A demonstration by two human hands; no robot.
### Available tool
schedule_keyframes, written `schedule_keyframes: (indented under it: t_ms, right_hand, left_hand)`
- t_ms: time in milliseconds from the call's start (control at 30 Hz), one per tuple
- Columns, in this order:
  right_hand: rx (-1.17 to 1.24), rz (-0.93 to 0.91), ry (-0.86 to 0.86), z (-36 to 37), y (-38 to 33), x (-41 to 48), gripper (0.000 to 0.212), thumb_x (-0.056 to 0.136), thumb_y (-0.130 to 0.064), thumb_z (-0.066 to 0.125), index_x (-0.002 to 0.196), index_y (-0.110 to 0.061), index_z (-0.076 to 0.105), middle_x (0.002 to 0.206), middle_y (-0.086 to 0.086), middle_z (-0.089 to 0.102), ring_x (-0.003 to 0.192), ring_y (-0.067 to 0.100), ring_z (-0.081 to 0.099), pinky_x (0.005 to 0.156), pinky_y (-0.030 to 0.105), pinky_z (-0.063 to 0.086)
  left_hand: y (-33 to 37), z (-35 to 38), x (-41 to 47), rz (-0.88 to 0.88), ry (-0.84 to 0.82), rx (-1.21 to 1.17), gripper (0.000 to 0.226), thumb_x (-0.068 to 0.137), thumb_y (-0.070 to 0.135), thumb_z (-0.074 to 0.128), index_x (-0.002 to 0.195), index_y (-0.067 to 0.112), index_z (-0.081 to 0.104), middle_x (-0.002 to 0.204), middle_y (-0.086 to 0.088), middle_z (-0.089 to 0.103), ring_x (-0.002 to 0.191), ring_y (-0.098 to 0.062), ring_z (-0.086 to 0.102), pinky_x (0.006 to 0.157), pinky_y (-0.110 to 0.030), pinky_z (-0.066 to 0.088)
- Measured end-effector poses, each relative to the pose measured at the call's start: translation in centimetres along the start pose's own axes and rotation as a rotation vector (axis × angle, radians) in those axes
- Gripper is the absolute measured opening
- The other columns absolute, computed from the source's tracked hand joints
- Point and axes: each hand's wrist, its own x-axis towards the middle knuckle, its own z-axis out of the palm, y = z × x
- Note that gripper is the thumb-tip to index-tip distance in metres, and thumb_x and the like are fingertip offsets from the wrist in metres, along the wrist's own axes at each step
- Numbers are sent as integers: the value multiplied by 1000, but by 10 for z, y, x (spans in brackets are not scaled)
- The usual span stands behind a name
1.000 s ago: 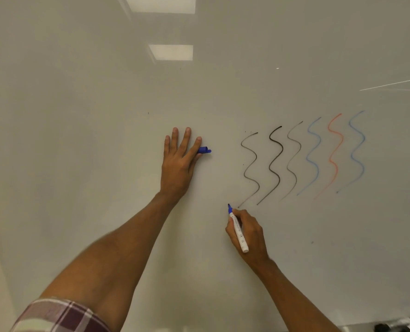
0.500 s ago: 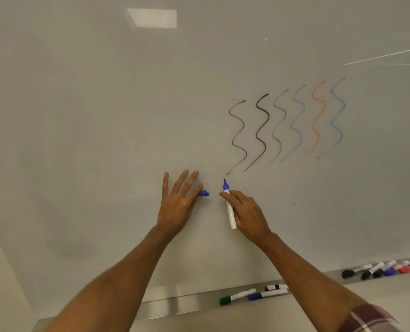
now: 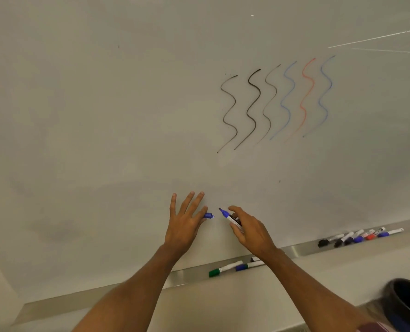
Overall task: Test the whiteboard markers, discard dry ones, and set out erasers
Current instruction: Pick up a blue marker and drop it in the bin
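Observation:
My right hand [image 3: 249, 230] holds an uncapped blue marker [image 3: 229, 217] with a white barrel, its tip pointing up and left just off the whiteboard [image 3: 103, 116]. My left hand [image 3: 186, 220] pinches the blue cap [image 3: 209, 215] between thumb and forefinger, the other fingers spread straight against the board. Cap and tip lie a few centimetres apart. Several wavy test lines [image 3: 275, 101] in black, blue and orange-red stand on the board above right.
A metal tray [image 3: 299, 250] runs under the board. It carries a green marker [image 3: 224, 269] and a blue marker [image 3: 248, 266] in the middle, and several capped markers [image 3: 359, 237] at the right. A black bin [image 3: 407, 303] sits at the lower right.
Both hands have dropped from beside the wavy lines to lower on the board and drawn together. The marker tip now points at the cap. My view has tilted down, showing the tray and bin.

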Motion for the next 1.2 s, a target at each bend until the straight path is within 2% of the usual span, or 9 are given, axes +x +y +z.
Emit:
schedule_keyframes:
  t_ms: [300,500,567,600,667,733,867,1033,1200]
  right_hand:
    - [-139,4,-53,6,4,-27,32,94,-23,56,125,-18,58,109,5,66,95,20,61,87,32,49]
    - [-159,56,-124,5,4,-40,36,96,-27,51,131,-19,53,119,4,62,105,17,57,93,27,42]
    - [-126,84,-128,1,6,-47,35,97,-23,51,131,-17,53,119,6,62,106,19,56,94,28,44]
    - [-121,101,-128,-2,8,-51,34,97,-21,51,130,-15,54,118,7,62,106,19,56,94,29,44]
    - [-99,131,-99,-9,17,-62,32,96,-14,53,128,-12,57,115,9,64,104,22,57,93,32,46]
    - [-58,141,-50,-17,26,-75,29,94,-9,55,122,-10,61,109,11,66,100,25,60,89,35,49]
    - [-30,121,1,-39,53,-103,23,90,-9,59,112,-8,67,98,10,70,88,24,63,78,37,53]
    - [-28,173,65,-72,97,-138,23,89,-10,62,110,-13,69,100,3,71,89,20,65,78,32,53]
    - [-57,253,107,-110,147,-172,23,87,-13,63,108,-9,69,95,6,72,83,23,66,74,37,55]
  left_hand:
    - [21,8,-13,5,-81,-66,44,71,30,85,112,24,69,144,-11,50,132,-35,47,113,-61,12]
    - [44,10,-16,53,-218,-121,46,61,34,89,103,27,71,141,-9,53,129,-32,51,105,-58,26]
    - [58,9,-15,44,-281,-163,47,57,32,92,99,28,71,125,-5,66,115,-27,61,94,-47,29]
    - [66,8,-15,51,-304,-180,46,55,30,94,95,29,71,106,0,72,100,-23,67,86,-41,28]
    - [84,7,-14,83,-353,-191,45,54,27,97,90,28,71,71,7,68,68,-16,63,71,-34,21]
    - [102,9,-12,105,-416,-192,48,51,25,98,90,27,71,60,9,62,59,-14,58,66,-33,17]
    - [142,17,-4,158,-497,-157,56,44,13,98,91,24,69,59,9,60,59,-15,55,64,-34,15]
    - [202,21,18,257,-412,-215,45,54,11,94,91,19,70,61,5,61,58,-17,55,65,-34,17]
    - [272,41,46,336,-338,-278,42,59,13,92,95,17,70,65,1,62,58,-19,54,66,-33,19]
